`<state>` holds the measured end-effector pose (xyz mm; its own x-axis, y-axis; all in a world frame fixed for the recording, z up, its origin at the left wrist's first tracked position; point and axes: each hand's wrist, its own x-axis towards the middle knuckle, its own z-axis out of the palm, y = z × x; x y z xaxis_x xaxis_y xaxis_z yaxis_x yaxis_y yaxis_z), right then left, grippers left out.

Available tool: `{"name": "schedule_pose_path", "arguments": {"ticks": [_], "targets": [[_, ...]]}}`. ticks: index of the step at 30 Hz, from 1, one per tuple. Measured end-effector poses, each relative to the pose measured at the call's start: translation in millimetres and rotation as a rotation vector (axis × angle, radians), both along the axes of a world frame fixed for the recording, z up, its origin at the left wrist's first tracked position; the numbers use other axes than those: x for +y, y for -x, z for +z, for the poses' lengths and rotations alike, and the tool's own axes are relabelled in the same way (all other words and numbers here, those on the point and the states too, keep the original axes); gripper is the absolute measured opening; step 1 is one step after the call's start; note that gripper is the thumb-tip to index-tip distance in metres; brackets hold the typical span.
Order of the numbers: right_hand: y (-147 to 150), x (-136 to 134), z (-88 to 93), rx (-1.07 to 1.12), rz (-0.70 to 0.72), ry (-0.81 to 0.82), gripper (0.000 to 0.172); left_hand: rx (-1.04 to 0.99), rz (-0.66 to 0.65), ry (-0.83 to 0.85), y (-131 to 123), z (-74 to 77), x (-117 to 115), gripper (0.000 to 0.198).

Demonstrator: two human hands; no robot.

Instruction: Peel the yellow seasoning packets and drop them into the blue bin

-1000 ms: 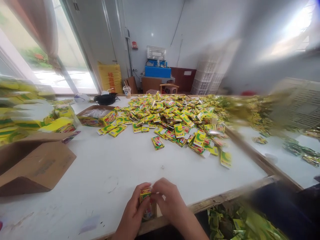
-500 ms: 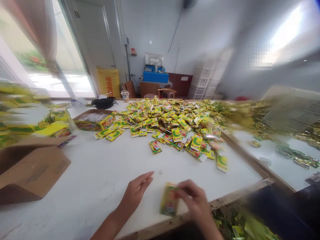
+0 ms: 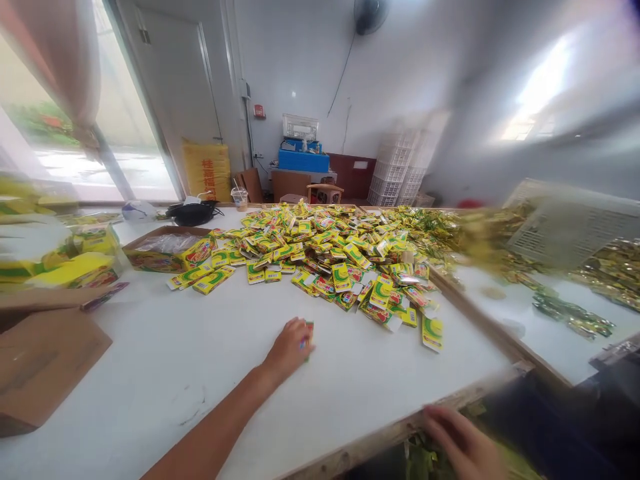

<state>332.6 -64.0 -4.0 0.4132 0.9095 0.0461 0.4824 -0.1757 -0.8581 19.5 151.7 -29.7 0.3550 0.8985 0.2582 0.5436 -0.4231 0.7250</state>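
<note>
My left hand (image 3: 290, 347) reaches out over the white table (image 3: 200, 360), its fingers curled on a single small yellow-green packet (image 3: 307, 341) that lies apart from the heap. A large heap of yellow-green packets (image 3: 330, 250) covers the middle and far part of the table. Low at the table's front edge, my right hand (image 3: 463, 443) has its fingers loosely apart and nothing visible in it, above blurred green-yellow wrappers below the table.
A brown cardboard box (image 3: 45, 360) lies at the left, with stacked yellow cartons (image 3: 60, 260) behind it. An open carton (image 3: 160, 247) sits left of the heap. A wooden rail (image 3: 475, 313) separates a second table with more wrappers and a white crate (image 3: 570, 227).
My left hand let go of the small box and stretched forward onto the lone packet. My right hand carried the box to the right and dropped below the table edge; the box is out of sight.
</note>
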Motion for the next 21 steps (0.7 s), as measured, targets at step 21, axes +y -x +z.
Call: {"name": "schedule_pose_path", "arguments": {"ticks": [21], "targets": [[194.4,69.1,-11.8,0.436,0.494,-0.05,0.019,-0.672,0.205,0.463,56.6,2.8,-141.4,0.037]]}}
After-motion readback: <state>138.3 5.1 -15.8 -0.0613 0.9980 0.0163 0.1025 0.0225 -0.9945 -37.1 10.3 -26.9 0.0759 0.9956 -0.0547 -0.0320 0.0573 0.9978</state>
